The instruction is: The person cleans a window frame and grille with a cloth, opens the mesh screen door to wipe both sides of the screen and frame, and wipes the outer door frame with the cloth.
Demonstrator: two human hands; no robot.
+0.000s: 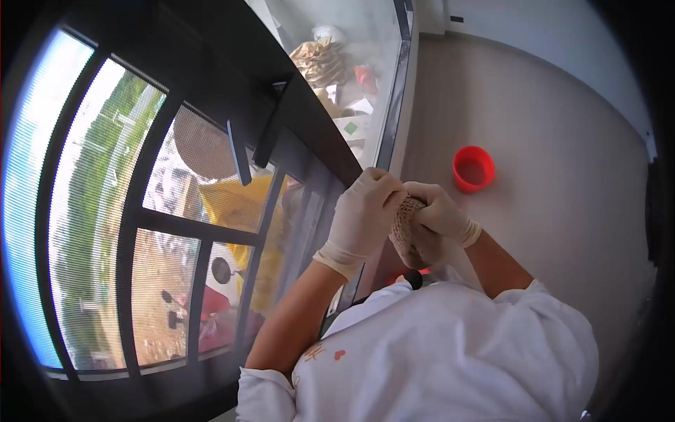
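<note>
Both hands wear pale gloves and meet in front of the chest, fingertips close together. My left hand (365, 216) is closed at the upper edge of a beige-grey textured cloth (403, 232); the fingers are curled. My right hand (441, 211) is closed around the top of the same cloth, with its thumb over it. The cloth hangs bunched below the fingers, near the white shirt.
A dark-framed screened window (133, 225) fills the left side. Behind glass at the top lie crumpled brown paper (320, 62) and other items. A red bucket (473, 169) stands on the grey floor (548, 155) to the right.
</note>
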